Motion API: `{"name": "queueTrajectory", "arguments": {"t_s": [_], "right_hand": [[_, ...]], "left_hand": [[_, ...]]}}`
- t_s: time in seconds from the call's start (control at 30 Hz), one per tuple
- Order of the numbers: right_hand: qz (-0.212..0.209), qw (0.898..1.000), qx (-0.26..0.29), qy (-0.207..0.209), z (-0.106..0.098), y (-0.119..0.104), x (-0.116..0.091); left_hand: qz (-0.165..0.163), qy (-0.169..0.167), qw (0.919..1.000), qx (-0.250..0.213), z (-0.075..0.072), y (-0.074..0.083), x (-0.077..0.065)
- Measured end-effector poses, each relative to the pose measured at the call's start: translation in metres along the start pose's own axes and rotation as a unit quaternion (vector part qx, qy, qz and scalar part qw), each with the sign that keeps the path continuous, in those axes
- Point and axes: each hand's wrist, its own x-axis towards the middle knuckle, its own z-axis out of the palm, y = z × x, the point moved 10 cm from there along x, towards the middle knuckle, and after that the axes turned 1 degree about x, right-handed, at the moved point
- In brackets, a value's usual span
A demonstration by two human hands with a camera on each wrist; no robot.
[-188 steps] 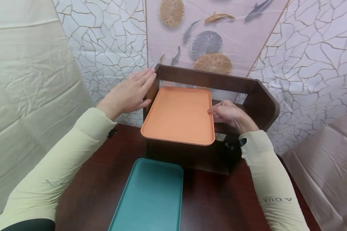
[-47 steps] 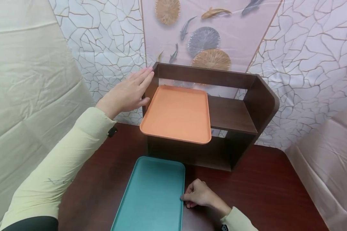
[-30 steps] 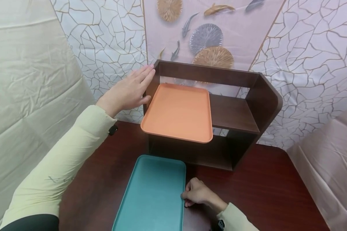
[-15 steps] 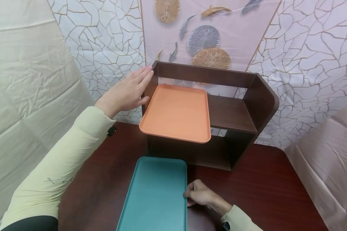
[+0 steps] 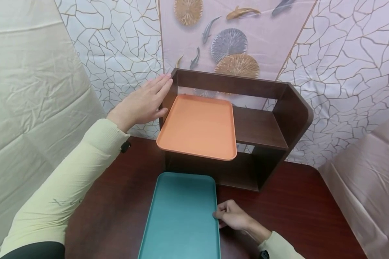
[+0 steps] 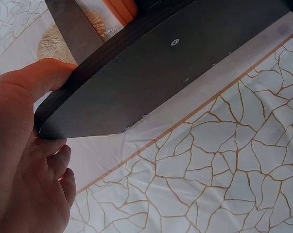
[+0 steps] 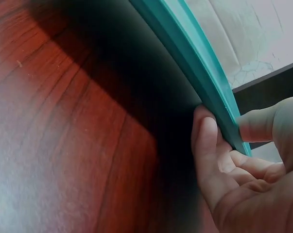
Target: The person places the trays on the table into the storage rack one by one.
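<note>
My right hand pinches the right rim of a teal rectangular tray, thumb above and fingers below. In the right wrist view the teal tray stands over its dark shadow, with fingertips against its underside. My left hand rests on the left side panel of a dark brown two-tier shelf, its fingers straight along the top and its thumb at the front edge. From the left wrist view, the outer face of the shelf panel lies beyond the thumb and fingers.
An orange tray lies on the upper tier at the left, its front edge jutting out over the lower tier. The shelf stands on a dark red wooden table. Patterned cloth hangs behind, and pale fabric covers the left side.
My right hand has gone from the orange tray's rim down to the teal tray, which has since shifted right and slightly toward the shelf. The left hand stays at the panel.
</note>
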Motion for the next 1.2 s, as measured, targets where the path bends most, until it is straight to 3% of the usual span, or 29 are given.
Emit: {"name": "queueTrajectory", "arguments": {"t_s": [0.57,0.87,1.2], "right_hand": [[-0.007,1.000,-0.019,0.017,-0.041,-0.025,-0.006],[-0.030,0.998,-0.038,0.045,-0.058,-0.037,0.007],[-0.013,0.996,-0.048,0.077,-0.082,-0.037,0.028]], "left_hand": [[-0.001,-0.007,1.0000,0.002,0.000,-0.001,0.001],[0.001,-0.005,1.0000,0.003,0.001,0.000,0.000],[0.000,-0.003,1.0000,0.008,0.001,0.000,0.000]]}}
